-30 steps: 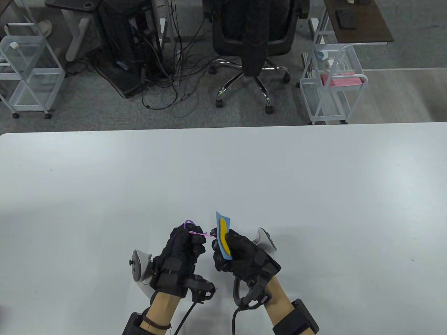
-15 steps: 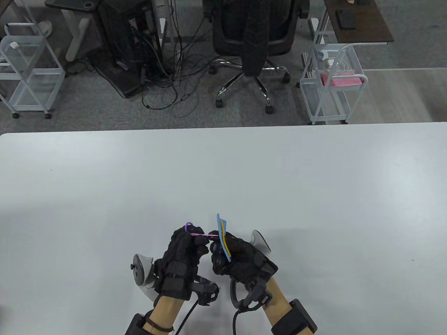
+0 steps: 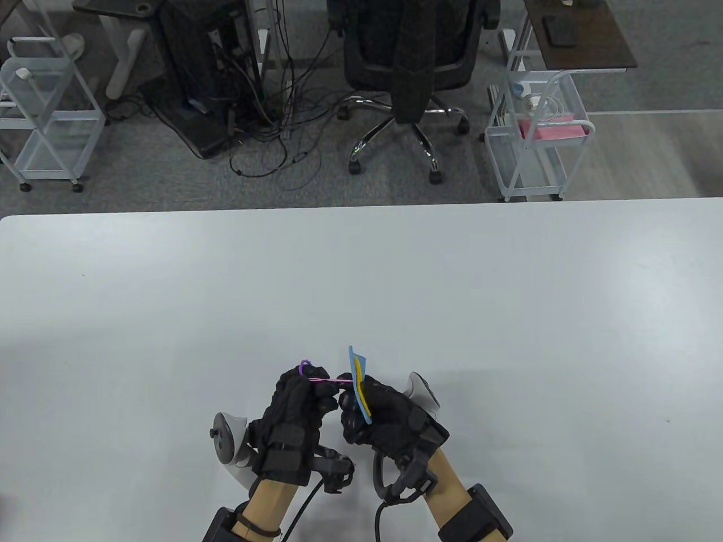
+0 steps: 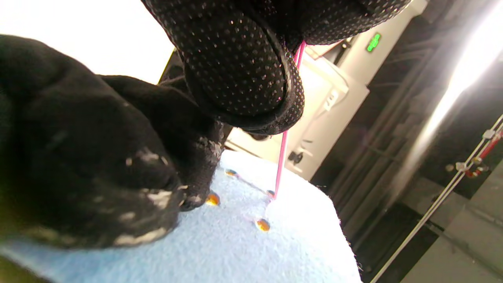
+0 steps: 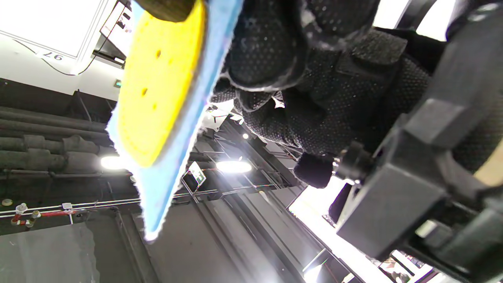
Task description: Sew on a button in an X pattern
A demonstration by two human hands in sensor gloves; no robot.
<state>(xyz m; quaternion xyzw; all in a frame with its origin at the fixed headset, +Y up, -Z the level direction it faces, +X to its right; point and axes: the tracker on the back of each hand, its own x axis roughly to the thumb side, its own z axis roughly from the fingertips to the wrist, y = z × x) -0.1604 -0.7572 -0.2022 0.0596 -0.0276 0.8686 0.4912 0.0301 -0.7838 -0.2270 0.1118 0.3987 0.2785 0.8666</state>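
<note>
Both hands are up off the table (image 3: 508,293), close to its near edge, and the work is between them. The right hand (image 3: 390,420) is clamped on the blue felt square (image 3: 357,367), held on edge, with the big yellow button (image 5: 157,90) pressed flat against the face turned toward that hand. Just left of the felt, the left hand (image 3: 296,401) has its fingers (image 4: 239,70) pinched together on the pink thread (image 4: 283,153), which runs taut from the fingertips down to one of the holes showing through the back of the felt. I can't make out the needle. By my reading this is a stitch being drawn snug, with the X not yet visible on the button face, where the holes look bare. The felt is soft, light and floppy, so it wants gripping right beside the button, thumb on the hard disc, or it will buckle under the pull. The button itself is stiff and smooth, likely to slide on the felt until a few stitches pin it. The thread is thin and easy to snag, so a steady straight pull looks safest. No containers are on the table; white wire carts (image 3: 536,147) stand beyond its far edge, one holding something pink.
</note>
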